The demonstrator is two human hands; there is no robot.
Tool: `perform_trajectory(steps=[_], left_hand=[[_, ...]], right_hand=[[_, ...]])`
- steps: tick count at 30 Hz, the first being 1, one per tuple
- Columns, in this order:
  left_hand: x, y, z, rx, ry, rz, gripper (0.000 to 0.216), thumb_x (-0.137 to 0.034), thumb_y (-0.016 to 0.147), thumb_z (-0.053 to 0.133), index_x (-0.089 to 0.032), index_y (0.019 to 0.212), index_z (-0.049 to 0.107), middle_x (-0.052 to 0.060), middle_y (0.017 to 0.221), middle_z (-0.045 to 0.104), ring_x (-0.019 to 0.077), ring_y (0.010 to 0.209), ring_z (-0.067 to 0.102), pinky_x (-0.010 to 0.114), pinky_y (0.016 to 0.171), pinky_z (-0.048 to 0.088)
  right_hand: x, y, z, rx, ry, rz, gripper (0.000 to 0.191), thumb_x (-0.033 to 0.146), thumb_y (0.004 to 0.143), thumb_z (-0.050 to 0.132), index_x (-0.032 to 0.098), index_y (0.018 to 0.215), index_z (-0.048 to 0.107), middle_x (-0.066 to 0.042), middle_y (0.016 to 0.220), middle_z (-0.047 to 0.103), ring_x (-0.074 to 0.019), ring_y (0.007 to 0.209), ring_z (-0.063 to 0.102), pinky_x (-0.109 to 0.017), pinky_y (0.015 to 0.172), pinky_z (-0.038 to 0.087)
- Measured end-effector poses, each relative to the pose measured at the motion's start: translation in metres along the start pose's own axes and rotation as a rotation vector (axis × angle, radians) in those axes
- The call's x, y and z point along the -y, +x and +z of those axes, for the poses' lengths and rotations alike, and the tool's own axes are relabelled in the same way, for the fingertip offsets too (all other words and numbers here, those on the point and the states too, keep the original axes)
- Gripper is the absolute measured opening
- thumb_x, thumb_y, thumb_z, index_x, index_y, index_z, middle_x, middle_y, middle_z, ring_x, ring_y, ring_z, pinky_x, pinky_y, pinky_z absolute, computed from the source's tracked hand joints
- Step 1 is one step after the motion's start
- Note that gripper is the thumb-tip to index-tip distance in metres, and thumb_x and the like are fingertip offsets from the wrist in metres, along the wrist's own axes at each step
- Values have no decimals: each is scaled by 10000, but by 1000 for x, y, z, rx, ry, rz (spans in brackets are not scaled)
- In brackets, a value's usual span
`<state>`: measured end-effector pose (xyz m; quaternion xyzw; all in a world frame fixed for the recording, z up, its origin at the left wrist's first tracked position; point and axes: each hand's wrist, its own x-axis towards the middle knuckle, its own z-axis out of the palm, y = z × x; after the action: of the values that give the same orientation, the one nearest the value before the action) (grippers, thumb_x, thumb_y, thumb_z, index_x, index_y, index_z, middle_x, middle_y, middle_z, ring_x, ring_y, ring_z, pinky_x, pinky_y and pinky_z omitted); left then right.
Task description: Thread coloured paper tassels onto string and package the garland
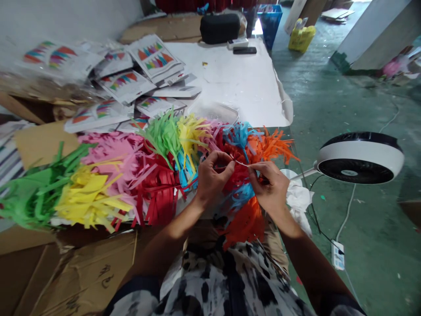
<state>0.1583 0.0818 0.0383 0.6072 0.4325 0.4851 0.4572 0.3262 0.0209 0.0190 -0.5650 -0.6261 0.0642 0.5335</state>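
Observation:
Both hands meet over the heap of tissue paper tassels, with a thin pale string (241,163) stretched between their fingertips. My left hand (214,173) is closed in a pinch on the string's left end. Facing it, my right hand (269,181) pinches the other end between thumb and fingers. Under and around them lie red, blue and orange tassels (246,224), the orange ones hanging toward my lap. Further left along the table edge are red tassels (161,191), pink tassels (112,158), yellow tassels (88,195) and green tassels (29,197).
Printed packets (154,57) are piled at the back left of the white table (237,83). A black case (219,28) and a dark phone (244,50) lie at its far end. A fan (360,158) stands at right, near a power strip (338,254). Cardboard boxes (95,272) sit front left.

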Motion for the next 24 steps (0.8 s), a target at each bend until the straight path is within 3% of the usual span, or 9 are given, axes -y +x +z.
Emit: perform_trajectory(steps=[4, 8, 12, 14, 18, 21, 24], left_hand=[[0, -9, 5, 84, -46, 21, 168, -326, 895, 789, -199, 916, 681, 11, 941, 729, 140, 861, 704, 272, 830, 600], [8, -11, 9, 163, -99, 44, 227, -321, 878, 816, -196, 862, 627, 14, 940, 731, 152, 881, 723, 295, 850, 608], [10, -13, 8, 184, -12, 114, 232, -278, 908, 781, -208, 822, 577, 21, 936, 743, 163, 891, 721, 299, 828, 587], [10, -15, 7, 194, 106, 195, 200, -211, 911, 750, -211, 811, 577, 18, 915, 736, 165, 874, 702, 304, 818, 565], [9, -21, 8, 202, 289, 300, 135, -166, 891, 730, -211, 826, 621, 13, 872, 721, 173, 853, 673, 310, 814, 531], [9, -25, 11, 222, 206, 152, 129, -279, 913, 771, -212, 980, 684, 14, 937, 756, 160, 815, 695, 286, 771, 537], [6, -27, 14, 278, 144, 69, 332, -342, 923, 784, -235, 1229, 712, 42, 1131, 797, 188, 936, 738, 308, 852, 551]], right_hand=[[3, -2, 3, -13, 35, 145, 98, 281, 981, 689, 226, 940, 759, 12, 738, 675, -124, 605, 559, -282, 601, 433], [1, -2, 0, 107, 146, 323, 171, 367, 972, 686, 212, 942, 752, 54, 606, 518, -107, 527, 421, -268, 522, 330], [-2, 1, -7, 278, 394, 473, 305, 464, 965, 706, 222, 1148, 740, 19, 743, 635, -127, 599, 519, -259, 539, 378], [-3, 3, -9, 327, 384, 457, 289, 476, 963, 715, 227, 1102, 763, -10, 806, 694, -146, 651, 580, -272, 582, 419], [-6, 7, -9, 213, 289, 310, 153, 370, 931, 773, 234, 862, 776, -40, 929, 723, -187, 860, 656, -304, 735, 482], [-10, 8, -8, 116, 391, 325, 84, 308, 922, 782, 247, 866, 769, -41, 1028, 722, -204, 986, 670, -324, 831, 499], [-15, 10, -10, 87, 456, 350, 44, 290, 904, 802, 261, 877, 782, -36, 1047, 737, -217, 1026, 682, -358, 903, 506]])
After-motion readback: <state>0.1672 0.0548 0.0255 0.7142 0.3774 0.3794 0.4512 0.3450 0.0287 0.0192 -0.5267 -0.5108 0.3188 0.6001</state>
